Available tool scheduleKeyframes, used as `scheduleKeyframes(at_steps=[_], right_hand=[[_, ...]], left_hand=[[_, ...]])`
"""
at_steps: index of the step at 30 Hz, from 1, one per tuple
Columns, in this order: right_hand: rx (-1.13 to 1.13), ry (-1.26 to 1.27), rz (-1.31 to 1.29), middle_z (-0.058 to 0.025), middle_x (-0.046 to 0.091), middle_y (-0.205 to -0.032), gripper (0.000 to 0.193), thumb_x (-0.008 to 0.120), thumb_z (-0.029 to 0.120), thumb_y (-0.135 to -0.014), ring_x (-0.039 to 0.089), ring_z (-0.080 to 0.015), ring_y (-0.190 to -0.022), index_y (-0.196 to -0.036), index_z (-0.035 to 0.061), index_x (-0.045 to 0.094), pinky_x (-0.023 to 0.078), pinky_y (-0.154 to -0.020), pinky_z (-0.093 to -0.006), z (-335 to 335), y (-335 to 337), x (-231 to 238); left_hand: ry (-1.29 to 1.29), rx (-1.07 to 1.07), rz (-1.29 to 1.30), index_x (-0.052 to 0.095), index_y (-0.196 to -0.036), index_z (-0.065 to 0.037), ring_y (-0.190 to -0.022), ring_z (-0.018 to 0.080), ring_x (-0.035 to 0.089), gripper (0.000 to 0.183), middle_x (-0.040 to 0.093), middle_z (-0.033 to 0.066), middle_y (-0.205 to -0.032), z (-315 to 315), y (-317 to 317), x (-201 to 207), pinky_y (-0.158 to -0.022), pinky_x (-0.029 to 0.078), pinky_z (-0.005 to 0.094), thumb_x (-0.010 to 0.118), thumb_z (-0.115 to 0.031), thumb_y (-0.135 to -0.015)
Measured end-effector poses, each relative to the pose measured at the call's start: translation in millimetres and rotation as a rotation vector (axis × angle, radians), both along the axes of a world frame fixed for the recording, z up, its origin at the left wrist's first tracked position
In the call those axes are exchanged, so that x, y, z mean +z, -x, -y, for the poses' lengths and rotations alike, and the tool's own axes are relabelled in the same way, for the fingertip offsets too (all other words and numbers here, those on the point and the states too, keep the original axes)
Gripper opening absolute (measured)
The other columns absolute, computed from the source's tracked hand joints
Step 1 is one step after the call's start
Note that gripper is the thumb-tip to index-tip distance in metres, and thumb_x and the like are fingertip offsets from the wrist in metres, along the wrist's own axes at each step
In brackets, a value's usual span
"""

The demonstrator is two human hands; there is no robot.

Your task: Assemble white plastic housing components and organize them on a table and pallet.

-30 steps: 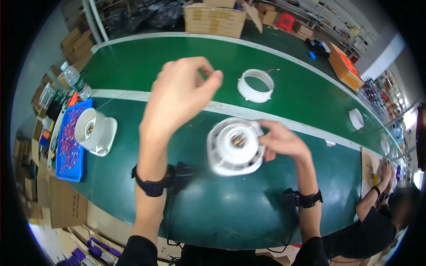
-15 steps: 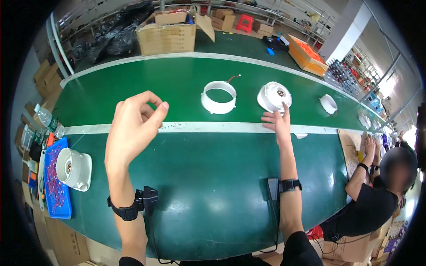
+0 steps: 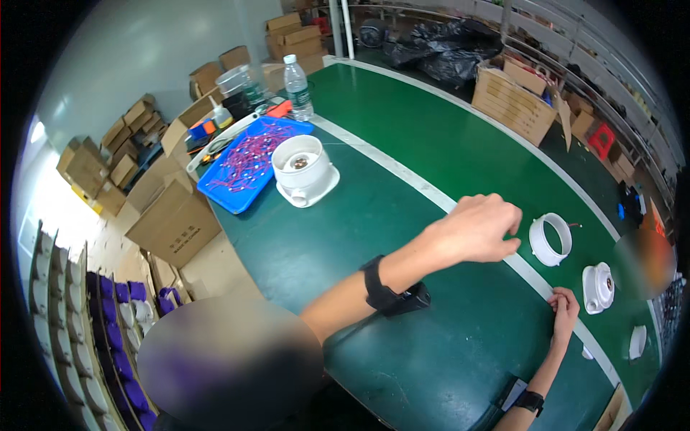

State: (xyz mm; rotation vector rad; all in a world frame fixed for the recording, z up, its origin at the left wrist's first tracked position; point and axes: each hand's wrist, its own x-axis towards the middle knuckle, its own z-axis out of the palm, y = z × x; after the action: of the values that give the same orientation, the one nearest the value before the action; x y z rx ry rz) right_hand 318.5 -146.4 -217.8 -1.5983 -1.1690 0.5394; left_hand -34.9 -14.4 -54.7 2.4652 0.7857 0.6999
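Note:
My left hand [image 3: 480,227] hovers over the bench near its white strip, fingers loosely curled, with nothing seen in them. My right hand [image 3: 565,305] rests by the strip farther right, its fingers bent and bunched, and no object shows in it. Beyond my left hand stands a white plastic ring [image 3: 549,240] with a short red-brown wire. A round white housing on a flat base [image 3: 598,287] sits just past my right hand, apart from it. On the bench's left part stands another white housing [image 3: 305,172], a metal contact in its centre.
A blue tray [image 3: 231,204] of thin red-purple wires lies at the left edge, with a water bottle [image 3: 297,86] and tools around it. Another white ring [image 3: 637,343] lies far right. A large cardboard box [image 3: 512,103] stands beyond the bench. Shelved parts [image 3: 115,337] fill the lower left.
The view has swung left, bringing the blue tray and left housing inward. My right hand has drawn back from the round housing, its fingers now bent. My left hand stays raised and curled.

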Motion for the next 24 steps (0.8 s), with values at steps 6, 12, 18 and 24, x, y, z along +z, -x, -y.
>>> scheduleKeyframes(at_steps=[6,12,18,24], right_hand=[[0.007,-0.025,-0.02,-0.0036,0.061,-0.071,0.02,0.045,0.003,-0.091,0.052,-0.0078,-0.065,-0.096,-0.0026,0.064,0.039,-0.06,-0.0219,-1,-1,-2],[-0.008,-0.002,-0.037,-0.0048,0.062,-0.07,0.021,0.045,0.002,-0.088,0.055,-0.0093,-0.065,-0.095,-0.0041,0.064,0.042,-0.062,-0.0232,-8,6,5],[-0.014,-0.015,-0.021,-0.0056,0.063,-0.071,0.022,0.045,0.002,-0.087,0.056,-0.0097,-0.066,-0.095,-0.0047,0.064,0.044,-0.064,-0.0238,-9,10,3],[-0.042,-0.021,0.001,-0.0063,0.063,-0.072,0.022,0.044,0.002,-0.087,0.057,-0.0107,-0.067,-0.095,-0.0045,0.064,0.045,-0.066,-0.0242,-3,11,6]], left_hand=[[-0.202,0.627,-0.29,0.06,-0.111,-0.006,-0.1,0.0346,0.063,0.04,0.064,0.0214,-0.108,-42,104,-17,-0.084,0.052,0.0447,0.068,-0.027,-0.078],[-0.214,0.898,-0.5,0.056,-0.117,-0.005,-0.096,0.0382,0.064,0.058,0.067,0.023,-0.098,-64,240,-37,-0.085,0.051,0.0473,0.076,-0.026,-0.067],[-0.189,0.786,-0.537,0.062,-0.11,0.0,-0.095,0.0381,0.064,0.057,0.067,0.0239,-0.098,-88,254,-61,-0.085,0.051,0.0452,0.079,-0.022,-0.061],[-0.192,0.451,-0.465,0.061,-0.118,0.0,-0.098,0.0379,0.064,0.061,0.067,0.0241,-0.1,-84,200,-71,-0.088,0.05,0.0446,0.079,-0.021,-0.063]])
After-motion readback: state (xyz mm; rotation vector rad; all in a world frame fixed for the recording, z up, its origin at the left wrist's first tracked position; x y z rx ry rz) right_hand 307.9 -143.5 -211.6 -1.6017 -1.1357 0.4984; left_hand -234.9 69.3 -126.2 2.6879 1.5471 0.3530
